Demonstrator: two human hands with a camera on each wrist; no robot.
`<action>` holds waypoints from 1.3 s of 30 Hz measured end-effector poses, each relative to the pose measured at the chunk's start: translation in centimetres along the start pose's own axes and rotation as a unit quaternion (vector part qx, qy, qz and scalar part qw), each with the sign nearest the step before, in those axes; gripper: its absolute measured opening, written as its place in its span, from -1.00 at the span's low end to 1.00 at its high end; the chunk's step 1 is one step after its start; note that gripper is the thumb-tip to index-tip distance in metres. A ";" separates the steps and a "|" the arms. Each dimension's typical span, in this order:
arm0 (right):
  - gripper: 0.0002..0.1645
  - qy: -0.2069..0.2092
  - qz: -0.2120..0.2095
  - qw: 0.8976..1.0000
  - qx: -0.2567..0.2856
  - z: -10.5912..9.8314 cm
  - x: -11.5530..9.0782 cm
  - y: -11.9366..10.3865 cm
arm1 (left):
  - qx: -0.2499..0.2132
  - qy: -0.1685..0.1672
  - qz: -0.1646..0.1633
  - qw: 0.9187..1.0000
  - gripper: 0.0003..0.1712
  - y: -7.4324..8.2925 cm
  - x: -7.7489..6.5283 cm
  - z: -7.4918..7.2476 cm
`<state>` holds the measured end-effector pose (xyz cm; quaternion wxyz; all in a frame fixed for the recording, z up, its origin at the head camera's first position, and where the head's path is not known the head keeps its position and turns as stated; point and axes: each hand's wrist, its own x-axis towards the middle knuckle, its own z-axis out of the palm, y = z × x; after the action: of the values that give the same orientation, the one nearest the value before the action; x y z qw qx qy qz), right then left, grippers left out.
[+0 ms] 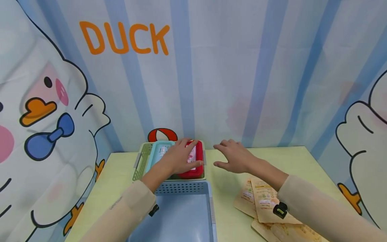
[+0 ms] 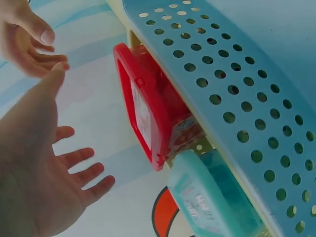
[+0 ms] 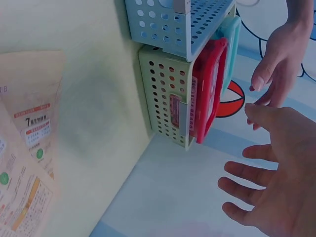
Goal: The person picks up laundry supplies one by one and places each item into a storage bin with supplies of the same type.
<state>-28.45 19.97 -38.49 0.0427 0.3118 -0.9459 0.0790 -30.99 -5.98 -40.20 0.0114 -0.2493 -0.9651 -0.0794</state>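
My left hand hovers above a green perforated basket, its fingers spread and apart from the boxes there, as the left wrist view shows. Inside that basket stand a box with a red lid and a box with a teal lid. To the right of the basket, my right hand hangs in the air over the table, fingers extended and nothing held. Both palms are turned somewhat toward each other.
A blue basket with perforated walls stands in front of the green one. Several tan printed pouches lie overlapping at the right of the pale yellow table. Behind the table hangs a striped curtain with duck pictures.
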 end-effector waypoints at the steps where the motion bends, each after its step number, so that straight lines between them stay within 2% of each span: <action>1: -0.22 0.003 -0.002 1.000 -0.005 -0.2 -0.2 0.0 | 0.006 0.004 0.006 1.000 0.09 0.0 0.0 0.0; 6: -0.07 0.026 -0.011 0.999 -0.016 -0.9 -1.6 0.3 | 0.030 0.023 0.032 0.999 0.12 0.1 -0.3 -0.2; 14: 0.13 0.052 -0.009 0.998 -0.040 -1.9 -4.0 0.8 | 0.028 0.053 0.063 0.996 0.28 1.0 -1.2 -0.9; 19: 0.16 0.053 -0.011 0.997 -0.060 -2.1 -5.1 1.4 | 0.036 0.053 0.061 0.996 0.29 1.5 -1.5 -1.0; 29: 0.18 0.063 -0.010 0.996 -0.062 -1.8 -6.8 2.7 | 0.024 0.039 0.074 0.996 0.25 2.9 -1.3 -0.2; 39: 0.15 0.074 -0.033 0.995 -0.060 -1.7 -8.2 3.6 | 0.030 0.064 0.122 0.990 0.15 5.2 -0.7 0.3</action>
<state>-23.97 27.87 -38.34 0.1342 0.3331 -0.9323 0.0439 -27.82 -1.79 -39.76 0.0905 -0.3592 -0.9266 -0.0643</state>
